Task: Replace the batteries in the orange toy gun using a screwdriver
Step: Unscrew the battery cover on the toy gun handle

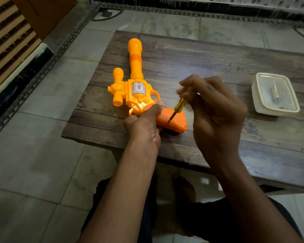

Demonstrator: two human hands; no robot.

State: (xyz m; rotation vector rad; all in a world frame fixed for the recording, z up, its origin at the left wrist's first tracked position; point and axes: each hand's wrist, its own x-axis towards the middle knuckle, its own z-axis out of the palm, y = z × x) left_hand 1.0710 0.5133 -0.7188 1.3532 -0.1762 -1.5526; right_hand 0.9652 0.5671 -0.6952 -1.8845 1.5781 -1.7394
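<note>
The orange toy gun lies flat on the low wooden table, barrel pointing away from me and its darker orange grip toward me. My left hand grips the gun where the grip meets the body. My right hand holds a small screwdriver with a clear yellow handle, fingers curled round its top. The dark tip of the screwdriver stands on the side of the gun's grip. No batteries are visible.
A shallow cream plastic container with a clear lid sits on the table to the right, small metal parts inside. The table's near edge runs just under my wrists. Tiled floor lies to the left, and my legs are below the table.
</note>
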